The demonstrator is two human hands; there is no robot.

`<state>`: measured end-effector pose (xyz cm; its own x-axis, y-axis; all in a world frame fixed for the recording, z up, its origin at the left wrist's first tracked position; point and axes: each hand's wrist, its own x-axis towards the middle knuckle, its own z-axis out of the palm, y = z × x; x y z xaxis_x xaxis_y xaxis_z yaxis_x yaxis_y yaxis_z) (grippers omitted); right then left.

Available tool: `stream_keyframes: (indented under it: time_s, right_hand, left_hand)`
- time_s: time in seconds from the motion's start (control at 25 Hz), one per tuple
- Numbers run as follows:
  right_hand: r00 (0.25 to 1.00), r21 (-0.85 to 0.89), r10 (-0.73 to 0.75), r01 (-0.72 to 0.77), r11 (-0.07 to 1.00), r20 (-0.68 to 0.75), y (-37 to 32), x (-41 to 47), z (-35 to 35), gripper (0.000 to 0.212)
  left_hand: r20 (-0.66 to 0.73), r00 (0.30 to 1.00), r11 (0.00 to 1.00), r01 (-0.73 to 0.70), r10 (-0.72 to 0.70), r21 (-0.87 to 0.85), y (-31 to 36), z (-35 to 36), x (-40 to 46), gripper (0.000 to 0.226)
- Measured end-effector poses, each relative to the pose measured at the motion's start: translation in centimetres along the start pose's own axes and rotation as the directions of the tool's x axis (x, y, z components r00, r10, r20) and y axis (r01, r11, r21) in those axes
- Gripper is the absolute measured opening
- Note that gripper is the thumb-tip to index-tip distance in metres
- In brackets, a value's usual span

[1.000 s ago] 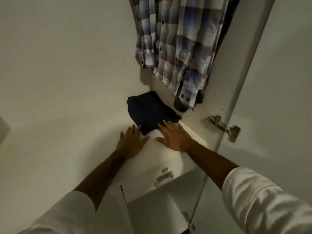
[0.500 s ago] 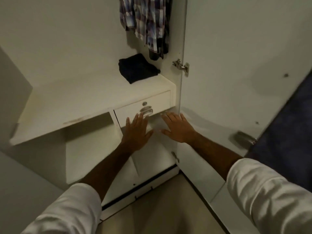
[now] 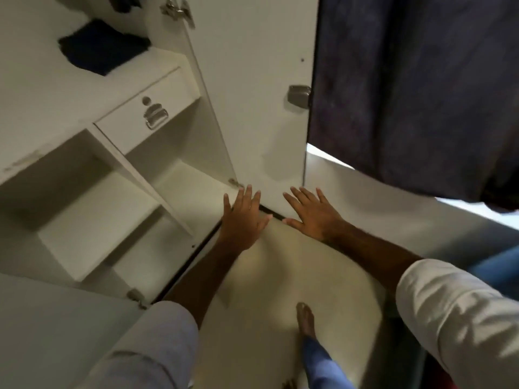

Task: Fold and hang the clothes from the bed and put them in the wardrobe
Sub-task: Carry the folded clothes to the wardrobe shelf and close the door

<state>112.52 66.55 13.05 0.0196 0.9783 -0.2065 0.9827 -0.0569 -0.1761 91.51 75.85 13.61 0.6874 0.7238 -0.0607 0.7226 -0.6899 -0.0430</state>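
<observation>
Here the person's left hand (image 3: pixel 243 217) and right hand (image 3: pixel 311 213) both hang in front of the open wardrobe (image 3: pixel 84 209), fingers spread and nearly straight, holding nothing. The hands are slightly apart and level with the bottom edge of the open wardrobe door (image 3: pixel 252 94); whether either fingertip actually touches the door or the wardrobe base cannot be told, since the picture is smeared with motion there.

The folded dark garment (image 3: pixel 104 47) lies on the shelf (image 3: pixel 56 88) above the drawer (image 3: pixel 148 108), near the upper left corner of the view. Its edges are blurred, so how it is folded is hard to make out. Just above it a dark scrap of hanging cloth (image 3: pixel 125 2) is cut off by the top of the frame, and nothing more of it can be read.

The drawer sits closed, with a metal pull and a small round fitting on its front. Below it, two open compartments are parted by a slanting white panel. A hinge (image 3: pixel 177 9) shows at the top of the door and a metal handle (image 3: pixel 299 95) at its far edge.

To the right, a dark blue curtain (image 3: pixel 421 80) hides what lies behind it. Only white rolled sleeves (image 3: pixel 460 313), a bare foot (image 3: pixel 306 318) and a blue trouser leg appear of the person, on a pale floor (image 3: pixel 280 276).
</observation>
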Motion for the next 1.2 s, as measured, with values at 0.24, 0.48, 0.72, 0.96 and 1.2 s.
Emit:
stream_keyframes:
  time_s: [0.24, 0.48, 0.72, 0.96, 1.2]
  right_hand:
    - [0.958, 0.1, 0.263, -0.274, 0.956, 0.111, 5.6, -17.3, 8.1, 0.086]
    - [0.83, 0.215, 0.512, -0.554, 0.804, 0.222, 13.0, -32.2, 16.3, 0.097]
    - [0.623, 0.278, 0.702, -0.782, 0.558, 0.345, 19.6, -48.8, 28.4, 0.095]
    - [0.392, 0.364, 0.87, -0.89, 0.276, 0.3, 26.5, -56.7, 38.3, 0.074]
    - [0.247, 0.408, 0.929, -0.905, 0.12, 0.275, 30.0, -59.2, 46.0, 0.075]
  left_hand:
    - [0.151, 0.956, 0.967, -0.243, 0.252, -0.077, 14.3, 3.9, -4.7, 0.082]
    - [0.203, 0.849, 0.872, -0.466, 0.488, -0.151, 31.2, 10.4, -5.7, 0.075]
    - [0.331, 0.669, 0.746, -0.58, 0.665, -0.327, 49.9, 17.8, -9.9, 0.071]
    - [0.699, 0.491, 0.831, -0.103, 0.52, -0.546, 61.4, 27.5, -10.5, 0.064]
    - [0.786, 0.57, 0.684, 0.477, 0.237, -0.552, 67.7, 35.3, -11.2, 0.038]
